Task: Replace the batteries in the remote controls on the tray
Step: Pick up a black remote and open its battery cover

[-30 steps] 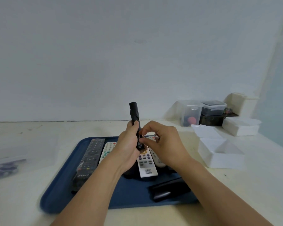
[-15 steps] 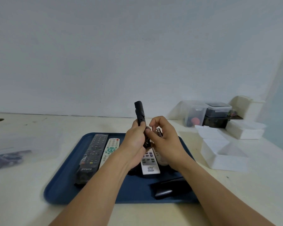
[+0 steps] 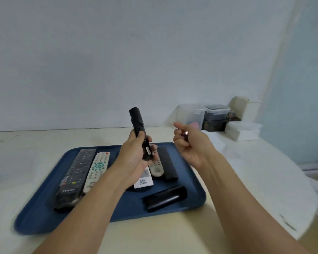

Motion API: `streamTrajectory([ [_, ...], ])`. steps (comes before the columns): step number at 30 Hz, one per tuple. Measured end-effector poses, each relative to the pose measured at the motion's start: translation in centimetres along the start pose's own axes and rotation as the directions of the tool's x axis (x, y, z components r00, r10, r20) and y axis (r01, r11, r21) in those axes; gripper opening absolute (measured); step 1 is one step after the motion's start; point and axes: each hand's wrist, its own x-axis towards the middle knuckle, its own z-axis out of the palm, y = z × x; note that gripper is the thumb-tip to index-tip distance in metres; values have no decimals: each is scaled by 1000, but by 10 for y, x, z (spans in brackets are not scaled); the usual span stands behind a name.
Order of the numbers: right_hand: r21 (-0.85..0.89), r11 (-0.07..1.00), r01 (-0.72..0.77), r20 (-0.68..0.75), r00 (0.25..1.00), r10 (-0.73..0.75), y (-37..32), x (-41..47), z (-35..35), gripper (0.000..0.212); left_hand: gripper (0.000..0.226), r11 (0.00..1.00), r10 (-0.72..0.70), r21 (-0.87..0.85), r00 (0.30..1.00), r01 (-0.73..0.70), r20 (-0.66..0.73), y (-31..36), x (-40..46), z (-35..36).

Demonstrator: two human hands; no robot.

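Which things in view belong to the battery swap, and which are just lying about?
In the job: black remote gripped by left hand; small shiny item, likely a battery, pinched by right hand; remotes on blue tray.

Lying about: lidded containers; white boxes.

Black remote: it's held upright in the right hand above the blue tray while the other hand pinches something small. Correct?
Not quite. The head view shows the left hand gripping the black remote upright above the blue tray; the right hand pinches the small shiny object.
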Motion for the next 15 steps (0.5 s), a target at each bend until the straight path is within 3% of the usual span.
streamTrajectory([
  [2,-150,988,-23,-34,999,18,-25,1,-17,14,13,998,-11,69,999,9,32,-1,-3,4],
  [4,-510,860,25,-69,995,-70,-62,1,-41,8,10,977,-30,215,995,9,95,1,-3,24],
  [6,-858,514,7,-71,989,-132,-93,1,-56,9,8,929,-16,368,992,-32,124,-2,0,44],
  [7,-944,328,-33,-75,990,-119,-105,0,-62,11,10,897,-6,438,991,-55,137,-6,1,57],
  [8,-981,179,-77,-93,993,-80,-112,-1,-64,15,12,850,8,520,989,-84,147,-13,2,67],
  [10,-992,-5,-130,-130,992,-4,-118,-4,-64,22,16,749,49,648,987,-139,154,-31,5,88],
  [12,-986,-94,-135,-138,990,26,-119,-7,-63,26,29,683,77,717,990,-141,121,-50,11,103],
  [15,-984,-120,-131,-141,987,74,-115,-5,-67,28,49,610,68,789,997,-74,42,-70,19,118],
])
